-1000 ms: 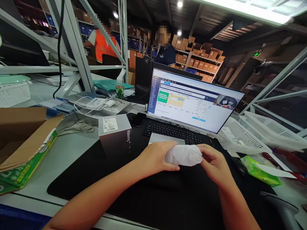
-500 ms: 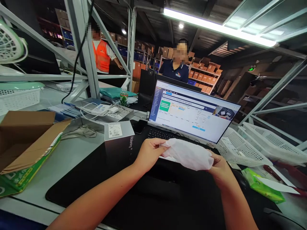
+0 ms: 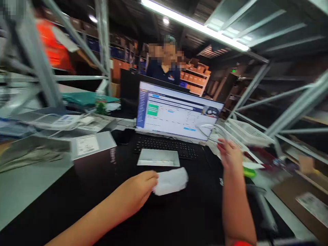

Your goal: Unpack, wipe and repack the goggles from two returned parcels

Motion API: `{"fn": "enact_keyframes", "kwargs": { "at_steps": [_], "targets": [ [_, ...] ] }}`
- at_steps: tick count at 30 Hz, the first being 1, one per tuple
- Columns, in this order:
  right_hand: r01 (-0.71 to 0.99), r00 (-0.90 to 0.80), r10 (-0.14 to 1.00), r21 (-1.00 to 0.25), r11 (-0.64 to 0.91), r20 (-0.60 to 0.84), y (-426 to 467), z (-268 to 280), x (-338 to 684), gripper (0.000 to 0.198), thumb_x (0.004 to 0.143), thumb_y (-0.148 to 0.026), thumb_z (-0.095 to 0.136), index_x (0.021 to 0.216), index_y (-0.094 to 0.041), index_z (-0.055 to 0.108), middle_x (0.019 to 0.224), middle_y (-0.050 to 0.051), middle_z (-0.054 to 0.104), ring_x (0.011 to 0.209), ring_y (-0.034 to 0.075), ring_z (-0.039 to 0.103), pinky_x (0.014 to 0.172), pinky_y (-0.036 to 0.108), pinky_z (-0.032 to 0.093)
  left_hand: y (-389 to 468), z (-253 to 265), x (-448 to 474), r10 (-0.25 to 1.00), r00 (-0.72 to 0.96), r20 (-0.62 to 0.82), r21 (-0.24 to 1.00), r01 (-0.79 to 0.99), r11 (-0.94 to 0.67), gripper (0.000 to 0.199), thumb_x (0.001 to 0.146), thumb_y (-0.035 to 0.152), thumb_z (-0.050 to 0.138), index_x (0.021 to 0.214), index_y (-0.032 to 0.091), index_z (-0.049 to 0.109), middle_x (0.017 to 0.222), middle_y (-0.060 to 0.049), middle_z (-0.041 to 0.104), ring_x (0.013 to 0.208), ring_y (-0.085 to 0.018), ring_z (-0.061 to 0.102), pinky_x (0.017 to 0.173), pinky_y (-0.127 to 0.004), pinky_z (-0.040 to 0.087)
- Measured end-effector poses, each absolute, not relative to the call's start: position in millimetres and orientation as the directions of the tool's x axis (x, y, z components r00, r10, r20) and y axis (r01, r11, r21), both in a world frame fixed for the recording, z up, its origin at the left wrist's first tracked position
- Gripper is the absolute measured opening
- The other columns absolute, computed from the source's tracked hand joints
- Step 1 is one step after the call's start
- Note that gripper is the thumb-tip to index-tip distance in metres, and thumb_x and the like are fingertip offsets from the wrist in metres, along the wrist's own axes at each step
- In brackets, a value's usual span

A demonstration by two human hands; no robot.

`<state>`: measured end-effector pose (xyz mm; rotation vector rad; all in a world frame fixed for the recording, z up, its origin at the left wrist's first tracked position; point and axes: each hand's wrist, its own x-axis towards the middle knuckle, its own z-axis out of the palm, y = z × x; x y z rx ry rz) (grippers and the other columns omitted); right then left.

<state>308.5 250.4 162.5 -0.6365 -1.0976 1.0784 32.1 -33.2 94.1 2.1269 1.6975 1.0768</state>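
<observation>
The pouch (image 3: 171,181) is white, thin and soft, a creased, roughly oblong piece with a rounded free end. Its left end is pinched in the left hand (image 3: 139,191), the rest pointing right, low over the black mat (image 3: 194,212); whether it touches is unclear. The cable (image 3: 209,138), pale and blurred, curves in loose loops from the right hand's fingertips (image 3: 222,142), across the lower right of the screen (image 3: 176,114), well apart from the pouch.

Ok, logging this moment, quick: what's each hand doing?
Left hand: closed, pinching the white wrapping.
Right hand: closed, holding a looped pale cable.
</observation>
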Motion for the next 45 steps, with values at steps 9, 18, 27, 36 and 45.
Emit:
{"fn": "enact_keyframes", "kwargs": {
  "at_steps": [9,18,27,36,45],
  "targets": [
    [-0.346,-0.262,0.864,-0.878,0.331,0.429,206,136,245,0.057,0.055,-0.073,0.101,0.077,-0.023,0.084,0.082,0.005,0.080,0.074,0.022,0.074,0.073,0.041,0.070,-24,52,23,0.989,-0.019,-0.148,0.301,0.952,0.063,0.058,0.094,0.050,0.058,0.142,0.022,0.072,0.130,-0.018,0.079,0.121,-0.038,0.076,0.109,-0.054,0.061],
    [-0.299,-0.394,0.738,-0.835,0.461,0.548,190,132,245,0.051,0.070,-0.076,0.094,0.078,-0.027,0.087,0.086,0.007,0.080,0.081,0.025,0.074,0.069,0.039,0.066,-31,89,13,0.774,-0.135,0.618,0.278,0.959,-0.054,0.070,0.099,0.069,0.055,0.153,0.025,0.056,0.147,-0.018,0.069,0.137,-0.046,0.066,0.123,-0.070,0.050],
    [-0.266,-0.479,0.685,-0.834,0.483,0.549,172,123,239,0.048,0.074,-0.075,0.093,0.077,-0.027,0.087,0.086,0.008,0.081,0.084,0.025,0.074,0.078,0.040,0.064,5,147,13,0.795,-0.110,0.597,0.404,0.897,-0.179,0.100,0.087,0.091,0.056,0.168,0.033,0.046,0.173,-0.004,0.050,0.160,-0.039,0.048,0.135,-0.058,0.041],
    [-0.269,-0.547,0.708,-0.895,0.357,0.447,173,119,234,0.054,0.068,-0.077,0.095,0.080,-0.025,0.089,0.085,0.007,0.078,0.078,0.022,0.071,0.068,0.035,0.063,27,128,3,0.831,-0.202,0.519,0.605,0.773,-0.189,0.089,0.071,0.093,0.071,0.137,0.034,0.078,0.129,-0.004,0.082,0.112,-0.034,0.080,0.114,-0.047,0.061],
    [-0.249,-0.552,0.706,-0.896,0.367,0.443,175,118,233,0.048,0.074,-0.073,0.094,0.081,-0.025,0.089,0.083,0.007,0.079,0.074,0.021,0.071,0.066,0.035,0.063,23,146,9,0.920,-0.187,0.345,0.657,0.748,-0.095,0.082,0.070,0.082,0.077,0.134,0.030,0.079,0.129,-0.005,0.082,0.112,-0.036,0.081,0.111,-0.051,0.063]
  ]
}}
